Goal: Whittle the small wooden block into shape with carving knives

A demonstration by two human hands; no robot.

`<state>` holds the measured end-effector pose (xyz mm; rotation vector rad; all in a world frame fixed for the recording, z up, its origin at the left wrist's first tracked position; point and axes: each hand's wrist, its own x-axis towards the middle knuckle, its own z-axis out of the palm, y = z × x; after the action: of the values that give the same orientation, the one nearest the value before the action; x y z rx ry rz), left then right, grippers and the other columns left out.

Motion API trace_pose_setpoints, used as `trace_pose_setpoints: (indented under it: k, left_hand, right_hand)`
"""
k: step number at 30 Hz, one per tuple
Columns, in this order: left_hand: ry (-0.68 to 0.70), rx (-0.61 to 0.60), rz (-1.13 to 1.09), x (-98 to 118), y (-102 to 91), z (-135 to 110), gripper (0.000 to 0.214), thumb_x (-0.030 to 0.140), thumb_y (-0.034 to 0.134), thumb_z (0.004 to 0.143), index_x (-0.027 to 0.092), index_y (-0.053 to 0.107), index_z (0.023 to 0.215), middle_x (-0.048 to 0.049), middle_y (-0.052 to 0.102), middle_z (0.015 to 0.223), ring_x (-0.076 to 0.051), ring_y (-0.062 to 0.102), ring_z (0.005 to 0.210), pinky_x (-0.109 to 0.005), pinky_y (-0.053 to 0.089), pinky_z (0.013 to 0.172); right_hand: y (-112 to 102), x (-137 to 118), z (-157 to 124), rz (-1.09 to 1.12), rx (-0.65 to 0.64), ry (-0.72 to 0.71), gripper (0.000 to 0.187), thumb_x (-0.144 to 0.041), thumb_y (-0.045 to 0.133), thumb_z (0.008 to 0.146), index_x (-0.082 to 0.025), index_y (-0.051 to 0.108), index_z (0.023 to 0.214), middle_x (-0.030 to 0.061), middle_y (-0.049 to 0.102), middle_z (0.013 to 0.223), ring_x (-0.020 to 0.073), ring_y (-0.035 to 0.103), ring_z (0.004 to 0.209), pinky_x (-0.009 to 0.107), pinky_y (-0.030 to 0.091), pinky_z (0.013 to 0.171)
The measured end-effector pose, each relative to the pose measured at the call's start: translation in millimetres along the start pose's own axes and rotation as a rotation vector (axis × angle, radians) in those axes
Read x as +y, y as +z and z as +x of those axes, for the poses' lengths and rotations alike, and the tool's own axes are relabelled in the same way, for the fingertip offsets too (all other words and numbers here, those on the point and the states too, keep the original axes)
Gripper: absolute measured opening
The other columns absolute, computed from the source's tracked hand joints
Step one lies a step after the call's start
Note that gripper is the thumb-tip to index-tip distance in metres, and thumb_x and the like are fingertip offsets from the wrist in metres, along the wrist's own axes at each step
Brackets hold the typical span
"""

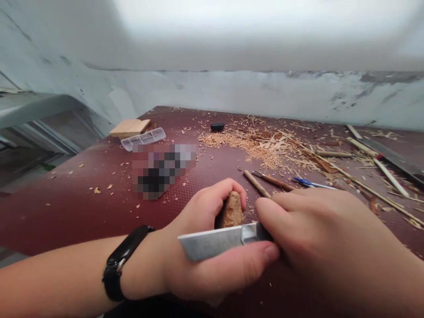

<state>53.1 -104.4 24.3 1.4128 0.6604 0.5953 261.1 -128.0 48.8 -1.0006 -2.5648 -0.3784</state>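
My left hand (202, 247) is wrapped round a light brown piece of wood (232, 210) with a rough, carved-looking surface; its lower part is hidden by the hand and the blade. In my right hand (308, 229) is a knife (212, 242) with a broad, slanted metal blade pointing left. Most of its dark handle is covered by my fingers. The blade lies across in front of the wood, above my left thumb, whose tip is close to the handle. Whether the edge touches the wood I cannot tell.
Wood shavings (268, 150) are heaped on the dark red table (175, 212). Behind my right hand lie a wooden stick (256, 183), a thin brown-handled tool (274, 180) and a blue pen (308, 182). Further left are a clear compartment box (144, 139) and a wooden block (130, 127).
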Motion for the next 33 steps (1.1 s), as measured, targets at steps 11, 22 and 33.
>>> trace_pose_setpoints:
  k: [11,22,33]
  left_hand:
    - [0.116,0.058,0.157,0,-4.3,6,0.049,0.019,0.09,0.066,0.019,0.047,0.09,0.0061,0.055,0.072,-0.007,0.046,0.063,-0.021,0.037,0.056]
    - [0.045,0.121,-0.049,-6,2.0,-1,0.045,0.017,0.09,0.072,0.02,0.049,0.09,0.0077,0.055,0.068,-0.005,0.048,0.059,-0.017,0.037,0.053]
    - [-0.052,0.07,-0.135,0,0.3,0,0.05,0.015,0.092,0.07,0.02,0.048,0.092,0.0082,0.058,0.071,-0.005,0.052,0.062,-0.016,0.042,0.056]
  right_hand:
    - [0,3,0,0.053,-0.134,0.08,0.025,-0.002,0.068,0.06,-0.024,0.056,0.061,-0.0063,0.057,0.053,0.0154,0.049,0.042,0.036,0.018,0.052]
    - [5,-5,-1,-0.055,-0.086,0.091,0.03,-0.003,0.066,0.059,-0.026,0.047,0.065,-0.0052,0.055,0.053,0.0184,0.051,0.041,0.034,0.019,0.049]
    - [10,-3,-7,-0.033,-0.051,0.125,0.023,-0.013,0.067,0.067,-0.027,0.048,0.068,-0.0046,0.055,0.056,0.019,0.052,0.043,0.035,0.022,0.049]
